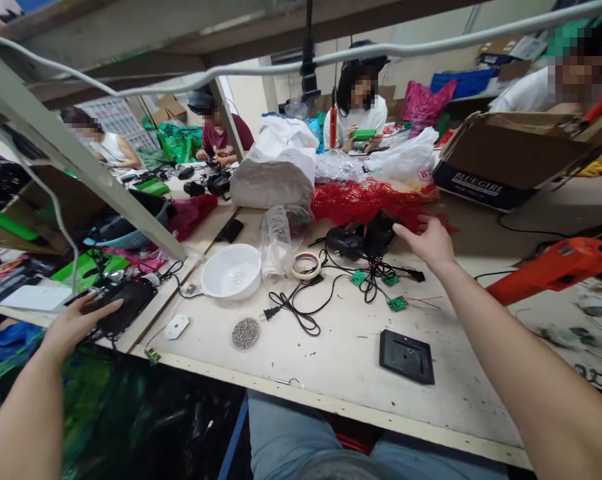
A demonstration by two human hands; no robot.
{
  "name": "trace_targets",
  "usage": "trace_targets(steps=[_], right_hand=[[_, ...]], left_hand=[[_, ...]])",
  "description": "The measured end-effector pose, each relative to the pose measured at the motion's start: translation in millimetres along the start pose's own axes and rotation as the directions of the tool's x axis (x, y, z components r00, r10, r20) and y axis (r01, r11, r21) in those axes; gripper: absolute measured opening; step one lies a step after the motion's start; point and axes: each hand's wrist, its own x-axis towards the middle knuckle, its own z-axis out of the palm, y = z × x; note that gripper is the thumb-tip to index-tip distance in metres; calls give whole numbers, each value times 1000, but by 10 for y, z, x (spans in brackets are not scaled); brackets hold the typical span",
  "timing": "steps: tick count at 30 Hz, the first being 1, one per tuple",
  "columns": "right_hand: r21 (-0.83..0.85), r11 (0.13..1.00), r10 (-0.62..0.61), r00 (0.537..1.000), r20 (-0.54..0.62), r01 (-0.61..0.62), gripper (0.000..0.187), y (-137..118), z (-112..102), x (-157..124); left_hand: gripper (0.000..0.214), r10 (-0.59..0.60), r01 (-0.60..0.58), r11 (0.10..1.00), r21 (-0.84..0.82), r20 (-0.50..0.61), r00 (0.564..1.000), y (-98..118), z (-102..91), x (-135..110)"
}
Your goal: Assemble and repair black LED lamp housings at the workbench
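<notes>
My left hand (75,323) rests at the bench's left edge with its fingers closed over a black plastic housing (125,303). My right hand (428,241) reaches far across the white workbench (341,353) and its fingers curl on a black device part (378,233) beside the red netting (365,200). Another black part (345,242) lies just left of it, trailing black cords (301,307). Small green circuit boards (397,303) sit below my right hand. A flat black cover plate (407,357) lies near the front edge.
A white bowl (231,271), a tape roll (306,265), a pile of small screws (245,333) and a clear plastic bag (277,243) sit mid-bench. An orange tool (551,267) lies at right, a cardboard box (511,160) behind it. Several people work at the far tables.
</notes>
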Motion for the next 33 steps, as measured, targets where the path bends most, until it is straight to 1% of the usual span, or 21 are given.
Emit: trace_targets(steps=[3,5,6,7,8,9,10,11,12,13,16,19,21,22,24,25,27,30,31,32,33], right_hand=[[7,998,63,997,54,-64,61,-32,207,139],[-15,1000,17,1000,-1,-17,66,-76,251,109],[-54,997,-57,997,-42,55,69,-112,257,67],[-111,981,-166,984,-59,159,69,-159,260,12],[-185,942,-287,958,-17,279,66,-217,268,-51],[-254,883,-387,918,82,395,61,-283,288,-119],[-296,819,-443,870,218,491,56,-355,325,-187],[-333,773,-416,828,376,540,55,-427,379,-251],[-354,756,-373,808,457,550,57,-495,448,-309],[-376,750,-331,801,498,544,63,-556,527,-355],[-435,755,-218,814,538,490,85,-678,751,-418],[-452,773,-138,813,566,445,93,-719,843,-383],[-426,795,-104,789,605,432,98,-717,826,-338],[-403,808,-96,772,629,429,100,-710,807,-315],[-349,838,-95,742,663,419,95,-685,769,-281],[-326,852,-100,738,667,410,90,-668,755,-271],[-300,872,-112,754,647,387,81,-635,733,-266],[-279,891,-134,793,594,359,79,-618,651,-258],[-261,896,-153,803,576,358,79,-630,589,-242],[-235,902,-180,812,555,361,79,-653,504,-217],[-205,908,-211,823,528,365,79,-687,396,-183]], left_hand=[[77,-70,71,997,-36,48,996,72,-151,-196],[80,-5,3,998,-57,-33,999,113,-254,-427],[80,44,-48,996,-68,-63,997,129,-291,-574],[80,78,-85,992,-88,-80,994,143,-311,-739],[80,92,-104,986,-130,-97,991,156,-310,-916],[77,112,-125,975,-186,-81,990,168,-285,-1102],[75,115,-133,956,-262,-82,990,181,-238,-1289],[72,119,-137,936,-324,-73,990,195,-171,-1473],[69,132,-147,911,-386,-66,989,212,-87,-1649],[66,147,-158,882,-445,-59,987,230,6,-1813],[59,218,-195,797,-572,-28,975,303,288,-2213],[46,327,-226,724,-652,36,944,423,490,-2472],[39,419,-254,679,-689,80,904,545,574,-2604],[37,472,-273,657,-703,101,876,620,604,-2670],[31,584,-326,610,-723,132,801,787,644,-2823],[27,642,-361,581,-730,138,754,871,654,-2912],[19,749,-446,505,-739,119,652,1022,654,-3105],[14,864,-553,372,-746,62,499,1155,620,-3368],[13,886,-567,340,-750,54,460,1170,608,-3431],[11,900,-571,319,-756,53,433,1175,599,-3477],[10,907,-565,311,-765,61,417,1172,596,-3508]])
